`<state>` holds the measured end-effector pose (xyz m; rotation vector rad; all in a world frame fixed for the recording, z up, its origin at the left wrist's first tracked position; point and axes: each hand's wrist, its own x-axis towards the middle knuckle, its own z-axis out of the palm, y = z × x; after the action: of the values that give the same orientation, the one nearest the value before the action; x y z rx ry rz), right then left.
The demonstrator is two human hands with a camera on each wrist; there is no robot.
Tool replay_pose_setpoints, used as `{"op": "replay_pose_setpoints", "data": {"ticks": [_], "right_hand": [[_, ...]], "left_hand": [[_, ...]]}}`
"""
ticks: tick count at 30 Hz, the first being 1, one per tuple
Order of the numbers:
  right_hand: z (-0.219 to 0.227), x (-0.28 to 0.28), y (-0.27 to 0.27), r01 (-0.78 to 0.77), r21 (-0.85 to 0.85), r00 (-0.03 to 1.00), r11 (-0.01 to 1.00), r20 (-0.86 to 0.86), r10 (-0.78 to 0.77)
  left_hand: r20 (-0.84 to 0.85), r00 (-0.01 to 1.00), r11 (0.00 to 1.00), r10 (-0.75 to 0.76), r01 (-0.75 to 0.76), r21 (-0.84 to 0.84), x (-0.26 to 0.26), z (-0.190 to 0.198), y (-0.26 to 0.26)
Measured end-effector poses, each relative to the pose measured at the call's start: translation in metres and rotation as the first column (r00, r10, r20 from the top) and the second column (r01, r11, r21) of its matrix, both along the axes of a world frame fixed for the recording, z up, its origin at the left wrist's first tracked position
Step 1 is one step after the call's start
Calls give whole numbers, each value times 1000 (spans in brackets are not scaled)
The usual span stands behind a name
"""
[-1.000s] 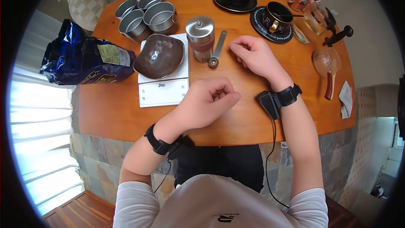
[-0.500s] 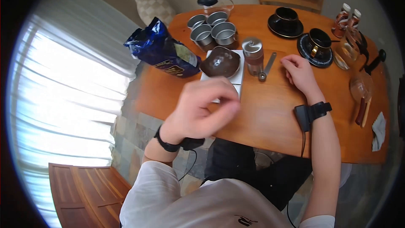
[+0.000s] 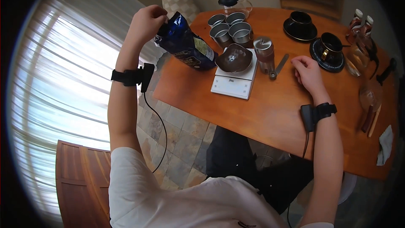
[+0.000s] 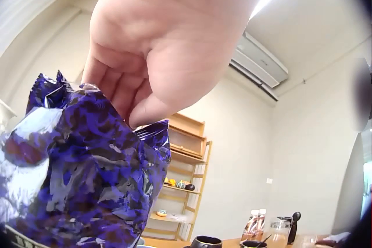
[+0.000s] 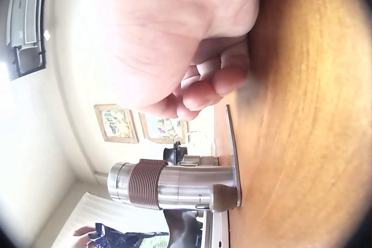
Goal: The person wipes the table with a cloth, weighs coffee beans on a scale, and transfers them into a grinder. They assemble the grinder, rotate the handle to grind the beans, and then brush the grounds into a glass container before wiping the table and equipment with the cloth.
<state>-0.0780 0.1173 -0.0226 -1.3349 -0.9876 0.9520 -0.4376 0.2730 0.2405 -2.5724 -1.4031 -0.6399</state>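
My left hand (image 3: 148,22) is up at the open top of a blue foil bag (image 3: 185,46), thumb and curled fingers pinching its rim. In the left wrist view the fingertips disappear behind the crinkled bag (image 4: 93,166). The bag stands at the table's left side, beside a dark brown dish (image 3: 234,59) on a white scale (image 3: 231,86). My right hand (image 3: 308,72) rests on the table, fingers loosely curled around nothing. Nearest to it are a measuring spoon (image 3: 282,64) lying flat and an upright metal coffee grinder (image 3: 264,55) with a brown band (image 5: 145,184).
Several metal cups (image 3: 241,32) stand behind the dish, with a glass pot (image 3: 240,10) beyond. Two black cups on saucers (image 3: 327,61) are at the back right. Glassware (image 3: 356,63), bottles (image 3: 356,25) and a grey cloth (image 3: 384,145) line the right edge.
My left hand has gone from above the front of the table, left and away, to the bag's top. The head view has swung left. My right hand stays on the table.
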Motion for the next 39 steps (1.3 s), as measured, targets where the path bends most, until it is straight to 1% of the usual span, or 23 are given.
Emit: {"op": "replay_pose_setpoints", "data": {"ticks": [1,2,4,5,6,8,9,11,12,14,15,17,18,20,22,24,25,27,31,33,34,37,39], "right_hand": [[-1,2,1,2,0,1000,1000,3,-2],[-1,2,0,5,-10,1000,1000,-3,-5],[1,1,-2,-6,16,1000,1000,0,6],[1,2,-2,6,12,1000,1000,-3,-6],[2,1,-2,0,5,1000,1000,-11,0],[1,1,-2,-5,-7,1000,1000,-22,5],[1,1,-2,-5,-7,1000,1000,-21,5],[1,2,-2,-5,-8,1000,1000,-17,5],[1,2,-1,-6,-13,1000,1000,-23,6],[-1,1,0,-15,-23,999,1000,-31,14],[-2,2,0,-14,-10,1000,1000,-21,14],[-3,2,0,-13,-3,1000,1000,-7,13],[-2,2,-1,-15,-8,1000,1000,-16,15],[-1,2,0,-21,-15,1000,1000,-23,20],[-2,2,0,-8,-21,1000,1000,-12,8],[-1,2,-1,-20,-17,1000,1000,-12,20],[0,2,-2,-28,-6,1000,1000,-13,28],[1,2,-3,-24,-7,1000,1000,-20,24],[0,2,-2,-18,-1,999,1000,-45,18],[-2,4,-1,-21,-3,999,1000,-49,21],[-2,4,0,-25,-4,998,1000,-49,25],[-1,4,-1,-26,-4,998,1000,-53,26],[-2,3,0,-25,-1,998,1000,-49,25]], "left_hand": [[29,997,996,66,-67,51,3,-1,-7],[22,998,997,62,-63,41,3,-1,-12],[-98,994,997,-41,47,59,2,-2,-20],[-97,992,996,-84,81,-32,9,-4,-34],[-100,991,995,-92,89,-35,11,-6,-35],[-178,980,993,-88,101,65,12,-10,-36],[-179,980,993,-89,101,59,14,-8,-36],[-302,946,992,117,-123,-1,18,-1,-35],[-303,946,992,117,-124,-4,16,-2,-31],[-374,928,1000,1,4,11,12,-4,-21],[-374,928,1000,3,0,8,11,-4,-17],[-418,904,989,-89,29,-148,14,-4,-10],[-414,906,988,-89,27,-152,15,-8,-9],[-443,869,940,-221,68,-335,22,-17,-9],[-497,836,932,-232,44,-361,28,-24,-4],[-685,707,952,-176,-54,-300,42,-22,-7],[-682,708,950,-182,-53,-308,44,-23,-7],[-692,711,941,-125,-136,-310,47,-26,-6],[-701,705,940,-109,-156,-304,44,-26,-4],[-725,680,890,-109,-258,-376,41,-21,2],[-727,678,890,-109,-259,-375,38,-19,6],[-702,708,875,-77,-290,-388,21,-16,21],[-593,805,857,7,-310,-412,6,-8,27]]}}
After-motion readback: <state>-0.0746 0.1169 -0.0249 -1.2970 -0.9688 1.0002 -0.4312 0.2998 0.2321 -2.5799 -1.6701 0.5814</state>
